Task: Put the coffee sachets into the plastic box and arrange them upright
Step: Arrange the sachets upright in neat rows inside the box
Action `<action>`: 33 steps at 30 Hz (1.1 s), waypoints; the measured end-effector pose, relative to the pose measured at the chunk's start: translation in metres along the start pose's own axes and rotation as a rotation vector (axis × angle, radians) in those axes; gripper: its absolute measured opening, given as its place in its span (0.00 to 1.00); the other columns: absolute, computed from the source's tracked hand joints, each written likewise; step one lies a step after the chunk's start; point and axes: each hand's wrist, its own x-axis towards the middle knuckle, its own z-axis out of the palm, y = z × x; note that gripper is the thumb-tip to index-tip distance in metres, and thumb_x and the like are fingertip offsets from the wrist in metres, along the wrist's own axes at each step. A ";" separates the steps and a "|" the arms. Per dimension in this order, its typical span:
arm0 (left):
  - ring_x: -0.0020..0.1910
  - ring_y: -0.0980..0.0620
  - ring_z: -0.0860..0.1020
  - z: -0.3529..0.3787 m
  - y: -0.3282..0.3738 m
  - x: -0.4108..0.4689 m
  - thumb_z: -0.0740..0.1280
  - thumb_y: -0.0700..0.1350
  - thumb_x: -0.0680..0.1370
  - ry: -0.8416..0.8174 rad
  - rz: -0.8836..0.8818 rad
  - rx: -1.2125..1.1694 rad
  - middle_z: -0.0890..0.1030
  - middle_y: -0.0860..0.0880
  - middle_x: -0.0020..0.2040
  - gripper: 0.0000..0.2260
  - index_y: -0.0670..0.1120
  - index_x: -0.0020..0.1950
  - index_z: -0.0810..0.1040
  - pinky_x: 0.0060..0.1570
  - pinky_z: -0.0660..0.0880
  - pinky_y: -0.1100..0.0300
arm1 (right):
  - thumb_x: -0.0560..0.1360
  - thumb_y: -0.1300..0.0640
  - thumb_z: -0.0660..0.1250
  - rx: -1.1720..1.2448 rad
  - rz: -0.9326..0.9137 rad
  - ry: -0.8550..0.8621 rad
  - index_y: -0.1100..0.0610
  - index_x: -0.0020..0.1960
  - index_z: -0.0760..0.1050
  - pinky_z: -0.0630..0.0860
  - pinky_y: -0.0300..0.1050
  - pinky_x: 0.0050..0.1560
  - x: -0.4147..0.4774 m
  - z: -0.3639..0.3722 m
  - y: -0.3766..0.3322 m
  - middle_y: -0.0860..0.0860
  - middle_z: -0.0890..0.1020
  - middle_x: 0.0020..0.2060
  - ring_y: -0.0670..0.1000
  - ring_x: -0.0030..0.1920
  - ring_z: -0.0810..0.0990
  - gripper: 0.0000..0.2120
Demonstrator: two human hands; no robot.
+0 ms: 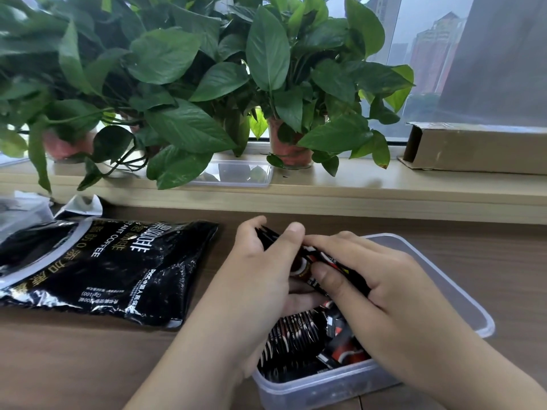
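Plastic box (325, 386), near end holding coffee sachets (293, 335) mostly upright; my left hand (260, 270) and right hand (384, 279) both grip another bundle (305, 261) above it; risk: bundle fans apart when lowered, toppling that row.

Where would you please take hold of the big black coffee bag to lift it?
Grip the coffee bag by its opened top, at its far-left end, probably coming from the left: it lies flat, and lifting that end should keep its mouth upward.
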 end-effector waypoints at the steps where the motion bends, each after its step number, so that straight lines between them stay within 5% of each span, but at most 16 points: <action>1: 0.39 0.45 0.88 -0.001 0.000 -0.001 0.67 0.50 0.80 -0.002 0.004 -0.009 0.85 0.40 0.51 0.17 0.56 0.69 0.70 0.43 0.84 0.48 | 0.80 0.52 0.63 0.004 0.006 -0.001 0.44 0.65 0.77 0.78 0.43 0.49 0.000 0.000 -0.001 0.40 0.81 0.50 0.45 0.53 0.81 0.15; 8: 0.40 0.45 0.88 -0.004 -0.001 0.001 0.66 0.46 0.82 0.008 0.080 -0.061 0.86 0.39 0.45 0.07 0.43 0.56 0.75 0.35 0.83 0.55 | 0.80 0.36 0.51 -0.140 0.080 0.000 0.40 0.68 0.72 0.78 0.42 0.49 -0.001 0.002 -0.003 0.36 0.78 0.49 0.40 0.51 0.79 0.22; 14: 0.40 0.41 0.87 -0.003 -0.003 0.000 0.66 0.45 0.81 -0.075 0.023 -0.085 0.86 0.37 0.43 0.09 0.40 0.54 0.75 0.36 0.84 0.53 | 0.78 0.39 0.54 -0.083 0.203 -0.019 0.37 0.65 0.73 0.77 0.43 0.54 0.000 -0.006 -0.005 0.35 0.82 0.50 0.38 0.54 0.79 0.19; 19: 0.39 0.47 0.87 -0.003 -0.004 -0.001 0.73 0.44 0.73 -0.085 0.088 -0.037 0.86 0.43 0.39 0.13 0.39 0.51 0.76 0.37 0.83 0.56 | 0.74 0.34 0.44 -0.209 0.182 -0.084 0.37 0.63 0.71 0.75 0.43 0.50 0.000 -0.006 -0.012 0.37 0.77 0.45 0.40 0.50 0.76 0.25; 24: 0.40 0.45 0.87 -0.004 -0.004 0.001 0.73 0.44 0.72 -0.054 0.109 -0.077 0.86 0.38 0.45 0.13 0.39 0.52 0.76 0.38 0.83 0.56 | 0.79 0.37 0.49 -0.093 0.199 0.198 0.45 0.55 0.79 0.73 0.33 0.47 0.001 0.001 -0.010 0.37 0.82 0.42 0.39 0.48 0.79 0.23; 28: 0.42 0.46 0.87 -0.005 -0.004 0.001 0.72 0.42 0.75 -0.037 0.124 -0.081 0.86 0.40 0.45 0.09 0.41 0.51 0.76 0.38 0.83 0.58 | 0.78 0.34 0.49 0.046 0.475 0.276 0.48 0.42 0.77 0.71 0.39 0.34 0.004 -0.001 -0.014 0.34 0.81 0.37 0.38 0.40 0.78 0.24; 33: 0.38 0.49 0.85 -0.002 -0.007 0.000 0.73 0.43 0.75 0.007 0.147 -0.016 0.85 0.42 0.43 0.09 0.47 0.51 0.76 0.34 0.81 0.60 | 0.75 0.36 0.49 0.161 0.560 0.280 0.46 0.50 0.77 0.74 0.39 0.43 0.006 0.009 -0.026 0.44 0.82 0.40 0.41 0.43 0.78 0.23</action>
